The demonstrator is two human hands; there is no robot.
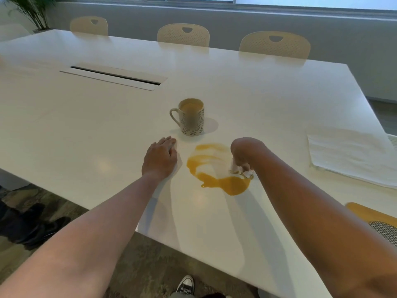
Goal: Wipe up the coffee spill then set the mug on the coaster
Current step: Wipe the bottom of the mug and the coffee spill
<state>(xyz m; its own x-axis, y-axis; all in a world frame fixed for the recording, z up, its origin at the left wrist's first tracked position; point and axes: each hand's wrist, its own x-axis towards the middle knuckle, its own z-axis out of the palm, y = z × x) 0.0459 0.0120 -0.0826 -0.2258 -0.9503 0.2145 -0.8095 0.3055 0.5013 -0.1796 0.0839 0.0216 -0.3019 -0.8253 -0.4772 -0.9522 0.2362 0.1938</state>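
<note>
Coaster [363, 211] at near right edge of surface [86, 117], partly behind right arm. Coffee spill [227, 183] mid-surface, smeared. Right hand [245, 153] over spill's right end, fingers curled tight round a small wad of paper [247, 173] touching the liquid. Left hand [160, 157] flat on surface left of spill, fingers straight, together. Paper towels [348, 155] far right. Mug [191, 117] upright w/ coffee, just beyond spill.

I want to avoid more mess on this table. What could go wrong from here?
The small crumpled white tissue in the right hand looks too small for the wide orange-brown coffee puddle; it may only smear it.

The patterned ceramic mug stands close beyond the spill, nearly full; a sweep could knock it.

The flat left hand lies beside the puddle and may get wet.
</note>
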